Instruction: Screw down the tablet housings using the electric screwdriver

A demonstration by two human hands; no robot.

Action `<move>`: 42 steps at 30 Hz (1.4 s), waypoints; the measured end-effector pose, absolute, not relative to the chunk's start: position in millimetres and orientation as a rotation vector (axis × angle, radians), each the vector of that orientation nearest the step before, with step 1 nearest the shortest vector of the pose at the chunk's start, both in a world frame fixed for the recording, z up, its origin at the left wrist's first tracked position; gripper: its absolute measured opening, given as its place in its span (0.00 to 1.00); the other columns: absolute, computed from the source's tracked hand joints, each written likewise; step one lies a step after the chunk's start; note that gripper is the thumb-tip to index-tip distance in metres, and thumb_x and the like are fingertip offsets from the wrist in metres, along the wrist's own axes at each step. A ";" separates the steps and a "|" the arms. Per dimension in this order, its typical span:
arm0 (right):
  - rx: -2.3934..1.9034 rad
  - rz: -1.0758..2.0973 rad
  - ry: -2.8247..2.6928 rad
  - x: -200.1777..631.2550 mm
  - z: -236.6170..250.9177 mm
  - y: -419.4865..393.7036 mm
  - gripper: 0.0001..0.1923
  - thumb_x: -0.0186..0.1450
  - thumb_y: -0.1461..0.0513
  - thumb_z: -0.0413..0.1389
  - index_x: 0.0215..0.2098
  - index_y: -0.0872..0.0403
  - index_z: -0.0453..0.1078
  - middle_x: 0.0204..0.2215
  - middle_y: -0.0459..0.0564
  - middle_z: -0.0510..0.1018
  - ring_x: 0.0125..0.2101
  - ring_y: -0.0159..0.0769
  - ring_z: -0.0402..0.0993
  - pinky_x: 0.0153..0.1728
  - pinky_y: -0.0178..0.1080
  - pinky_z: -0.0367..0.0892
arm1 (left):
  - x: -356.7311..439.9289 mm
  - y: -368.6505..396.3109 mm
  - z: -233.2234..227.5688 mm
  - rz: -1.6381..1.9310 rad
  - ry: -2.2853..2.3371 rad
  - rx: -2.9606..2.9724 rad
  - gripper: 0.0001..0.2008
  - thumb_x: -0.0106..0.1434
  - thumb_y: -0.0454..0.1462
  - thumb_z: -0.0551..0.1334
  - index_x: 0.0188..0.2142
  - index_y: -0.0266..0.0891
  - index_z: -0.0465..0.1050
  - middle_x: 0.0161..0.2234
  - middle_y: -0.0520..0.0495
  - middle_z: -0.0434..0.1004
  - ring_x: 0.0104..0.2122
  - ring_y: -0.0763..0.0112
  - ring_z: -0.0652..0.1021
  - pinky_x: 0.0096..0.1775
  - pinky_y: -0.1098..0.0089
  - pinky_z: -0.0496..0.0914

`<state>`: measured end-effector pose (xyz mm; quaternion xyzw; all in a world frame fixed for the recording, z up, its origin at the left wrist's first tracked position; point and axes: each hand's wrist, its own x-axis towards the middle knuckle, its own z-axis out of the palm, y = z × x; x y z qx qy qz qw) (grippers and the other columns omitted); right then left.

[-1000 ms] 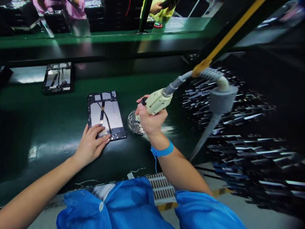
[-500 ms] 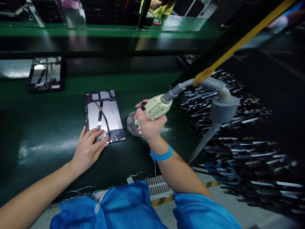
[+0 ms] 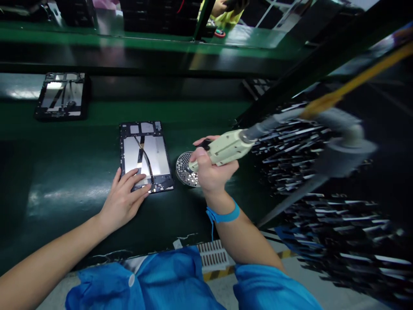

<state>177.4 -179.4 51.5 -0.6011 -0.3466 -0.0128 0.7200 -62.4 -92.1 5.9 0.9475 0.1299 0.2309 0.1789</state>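
An opened tablet [image 3: 158, 151], its metal plate and flex cables bare, lies on the green bench. My left hand [image 3: 124, 199] rests over its lower left corner, fingers stretched out and touching the bottom part. To the right of the tablet, my right hand [image 3: 214, 174] is wrapped around a pale electric screwdriver [image 3: 230, 146] with a black lever. Its tip points down at a round metal screw dish [image 3: 184, 171] full of holes. My fingers and the driver's nose cover part of the dish, and the tip itself cannot be seen.
Another opened tablet [image 3: 63, 97] sits at the back left. A grey cable on a yellow strap [image 3: 361, 84] hangs at the right, beside a dark slanted post [image 3: 290, 82]. Many dark pieces in rows [image 3: 342, 224] fill the right side. A person's yellow sleeve [image 3: 230, 18] shows across the bench.
The screwdriver's rear end and cable have swung to the right and lean lower, with my right hand turning slightly. My left hand stays on the tablet. The whole view has shifted a little.
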 end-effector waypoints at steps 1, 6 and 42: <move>-1.301 -0.015 -0.764 171.8 56.6 -179.3 0.09 0.65 0.61 0.60 0.43 0.48 0.70 0.33 0.45 0.79 0.19 0.29 0.72 0.22 0.39 0.74 | -62.6 -92.2 5.8 0.648 0.369 2.687 0.12 0.71 0.32 0.61 0.51 0.44 0.78 0.56 0.40 0.76 0.64 0.49 0.70 0.64 0.32 0.57; -1.151 0.215 -0.856 129.6 72.7 -179.2 0.11 0.65 0.61 0.60 0.45 0.47 0.69 0.36 0.46 0.78 0.19 0.29 0.73 0.19 0.37 0.73 | -64.1 -92.3 5.0 0.579 0.398 2.701 0.13 0.72 0.34 0.60 0.53 0.46 0.78 0.59 0.40 0.74 0.65 0.47 0.68 0.63 0.29 0.57; -1.192 0.212 -0.952 125.1 63.9 -179.8 0.12 0.65 0.61 0.60 0.47 0.45 0.69 0.38 0.46 0.79 0.24 0.31 0.76 0.24 0.39 0.76 | -63.7 -87.9 1.0 0.601 0.387 2.665 0.12 0.72 0.36 0.61 0.52 0.47 0.80 0.57 0.41 0.76 0.64 0.47 0.70 0.61 0.33 0.62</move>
